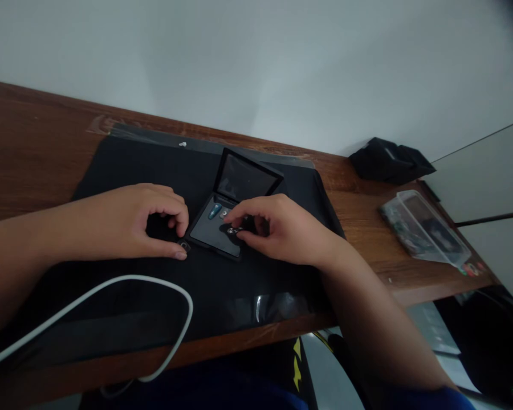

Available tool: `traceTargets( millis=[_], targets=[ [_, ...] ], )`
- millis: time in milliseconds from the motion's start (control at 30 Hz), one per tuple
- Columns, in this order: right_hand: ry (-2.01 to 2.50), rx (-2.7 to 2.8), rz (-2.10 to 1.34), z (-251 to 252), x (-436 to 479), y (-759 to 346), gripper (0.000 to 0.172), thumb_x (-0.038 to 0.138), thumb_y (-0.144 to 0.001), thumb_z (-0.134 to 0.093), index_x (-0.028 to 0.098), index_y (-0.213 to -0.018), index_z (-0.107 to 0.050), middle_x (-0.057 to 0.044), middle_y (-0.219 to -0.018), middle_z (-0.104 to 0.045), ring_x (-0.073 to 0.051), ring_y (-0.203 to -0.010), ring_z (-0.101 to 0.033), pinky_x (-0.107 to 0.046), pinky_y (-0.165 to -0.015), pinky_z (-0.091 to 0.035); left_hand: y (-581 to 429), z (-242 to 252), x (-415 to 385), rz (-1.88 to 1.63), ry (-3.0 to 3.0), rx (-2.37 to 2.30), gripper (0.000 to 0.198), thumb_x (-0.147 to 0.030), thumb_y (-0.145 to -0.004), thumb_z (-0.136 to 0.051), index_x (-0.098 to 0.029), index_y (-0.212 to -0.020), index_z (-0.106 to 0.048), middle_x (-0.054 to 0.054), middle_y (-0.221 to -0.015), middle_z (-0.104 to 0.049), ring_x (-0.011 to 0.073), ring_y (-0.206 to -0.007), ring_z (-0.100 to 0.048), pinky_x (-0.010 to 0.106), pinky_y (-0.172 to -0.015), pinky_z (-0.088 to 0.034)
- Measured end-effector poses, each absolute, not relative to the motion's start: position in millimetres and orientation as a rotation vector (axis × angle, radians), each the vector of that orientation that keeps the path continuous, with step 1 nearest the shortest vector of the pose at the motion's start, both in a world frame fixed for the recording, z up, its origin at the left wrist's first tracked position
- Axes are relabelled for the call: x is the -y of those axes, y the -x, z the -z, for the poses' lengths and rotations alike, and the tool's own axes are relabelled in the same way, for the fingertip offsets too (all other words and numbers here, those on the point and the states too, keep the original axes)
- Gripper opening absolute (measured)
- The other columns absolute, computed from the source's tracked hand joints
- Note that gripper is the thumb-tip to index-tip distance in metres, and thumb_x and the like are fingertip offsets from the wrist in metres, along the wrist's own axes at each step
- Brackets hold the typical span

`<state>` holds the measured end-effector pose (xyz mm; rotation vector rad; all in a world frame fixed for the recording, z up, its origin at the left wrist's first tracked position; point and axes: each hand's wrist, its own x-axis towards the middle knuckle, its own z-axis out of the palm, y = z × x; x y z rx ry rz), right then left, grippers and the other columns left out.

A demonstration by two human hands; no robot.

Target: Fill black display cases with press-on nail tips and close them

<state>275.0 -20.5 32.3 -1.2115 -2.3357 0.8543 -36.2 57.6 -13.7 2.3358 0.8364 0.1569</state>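
Observation:
A shallow black case [218, 249] lies on the dark mat with its clear-windowed lid [248, 179] raised at the back. Inside it are a blue-teal oval piece [214, 211], a small pale piece [223, 214] and a small silvery piece [233, 230]. My right hand [277, 228] is over the case, thumb and forefinger apart on either side of the silvery piece. Beside the case's left edge, my left hand [149, 225] has a small dark square piece [184, 245] between thumb and forefinger tips. Its other fingers are curled.
A white cable [132, 277] loops across the front of the black mat [145, 162]. Right of the mat, a clear plastic tub [431, 228] with contents stands on the wooden table [359, 210]. Black bins [389, 161] stand behind it, and a white scrap [182, 144] lies at the back.

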Motion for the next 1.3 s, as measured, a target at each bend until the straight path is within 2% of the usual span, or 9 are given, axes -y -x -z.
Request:
traceTargets(
  millis=[133,267,433,567,733,867,967,1100,1300],
  targets=[
    [1.219,2.373,-0.779,-28.6,20.0,-273.7,0.039,-0.002,-0.098,-0.063,0.019,-0.124,-0.083,-0.005,-0.121,-0.089,-0.015,-0.093,-0.078,-0.025,-0.080,-0.053,38.7,16.6,-57.4,-0.128,-2.346,-0.890,0.049,-0.079,-0.082,-0.083,-0.031,-0.090,-0.084,0.000,-0.092,-0.077,0.0209,-0.084,-0.068,0.029,-0.075,-0.053],
    [1.158,2.386,-0.741,-18.6,18.0,-271.4,0.047,-0.004,-0.099,-0.055,0.019,-0.130,-0.082,-0.006,-0.125,-0.088,-0.017,-0.105,-0.080,-0.026,-0.086,-0.055,41.6,23.0,-56.7,-0.232,-2.406,-0.903,0.038,-0.069,-0.087,-0.082,-0.032,-0.097,-0.086,-0.004,-0.093,-0.078,0.0163,-0.081,-0.069,0.024,-0.076,-0.055],
    [1.128,2.354,-0.635,-13.7,18.8,-269.1,0.045,-0.001,-0.100,-0.052,0.019,-0.129,-0.079,-0.007,-0.129,-0.083,-0.014,-0.091,-0.073,-0.025,-0.075,-0.050,39.1,20.2,-57.3,-0.287,-2.428,-0.820,0.030,-0.064,-0.088,-0.083,-0.034,-0.092,-0.087,-0.004,-0.086,-0.078,0.0157,-0.075,-0.069,0.023,-0.070,-0.055],
    [1.135,2.321,-0.589,-21.8,22.9,-268.2,0.029,0.006,-0.097,-0.061,0.017,-0.117,-0.079,-0.006,-0.117,-0.081,-0.011,-0.075,-0.064,-0.027,-0.068,-0.044,35.4,14.8,-57.2,-0.270,-2.408,-0.778,0.030,-0.063,-0.090,-0.081,-0.034,-0.084,-0.086,-0.002,-0.085,-0.079,0.0179,-0.077,-0.068,0.025,-0.070,-0.055],
    [1.202,2.341,-0.621,-25.7,25.0,-265.8,0.014,0.016,-0.095,-0.076,0.017,-0.108,-0.077,-0.002,-0.104,-0.080,-0.011,-0.075,-0.061,-0.027,-0.072,-0.042,35.1,11.5,-57.6,-0.230,-2.400,-0.743,0.029,-0.062,-0.094,-0.079,-0.036,-0.083,-0.086,-0.002,-0.084,-0.080,0.0196,-0.083,-0.069,0.025,-0.072,-0.055],
    [1.313,2.348,-0.633,-24.1,23.6,-264.7,0.015,0.020,-0.095,-0.084,0.019,-0.109,-0.076,-0.001,-0.102,-0.079,-0.012,-0.078,-0.061,-0.027,-0.073,-0.038,41.6,3.4,-60.8,-0.073,-2.406,-0.771,0.021,-0.051,-0.098,-0.079,-0.034,-0.092,-0.088,-0.005,-0.095,-0.083,0.0167,-0.091,-0.074,0.021,-0.081,-0.056],
    [1.357,2.325,-0.616,-25.5,23.6,-265.4,0.014,0.021,-0.096,-0.084,0.020,-0.108,-0.076,-0.001,-0.100,-0.079,-0.012,-0.077,-0.060,-0.027,-0.071,-0.036,46.2,-6.1,-58.1,-0.051,-2.342,-0.847,0.026,-0.055,-0.097,-0.081,-0.031,-0.093,-0.089,-0.005,-0.097,-0.085,0.0174,-0.089,-0.078,0.022,-0.080,-0.057],
    [1.286,2.247,-0.562,-25.4,24.7,-265.2,0.010,0.024,-0.099,-0.081,0.019,-0.106,-0.077,0.000,-0.096,-0.078,-0.011,-0.073,-0.060,-0.027,-0.069,-0.039,40.4,-16.1,-41.5,-0.377,-2.251,-1.203,0.039,-0.072,-0.092,-0.084,-0.033,-0.095,-0.090,-0.010,-0.089,-0.086,0.0151,-0.078,-0.076,0.021,-0.073,-0.052],
    [0.971,2.157,-0.599,-14.4,28.0,-259.8,0.025,0.040,-0.105,-0.082,0.020,-0.120,-0.079,-0.003,-0.102,-0.083,-0.013,-0.084,-0.072,-0.024,-0.073,-0.053,15.5,-12.0,-15.2,-0.867,-2.209,-1.099,0.027,-0.062,-0.091,-0.091,-0.036,-0.085,-0.089,-0.013,-0.084,-0.086,0.0114,-0.075,-0.077,0.021,-0.073,-0.051]
  ],
)
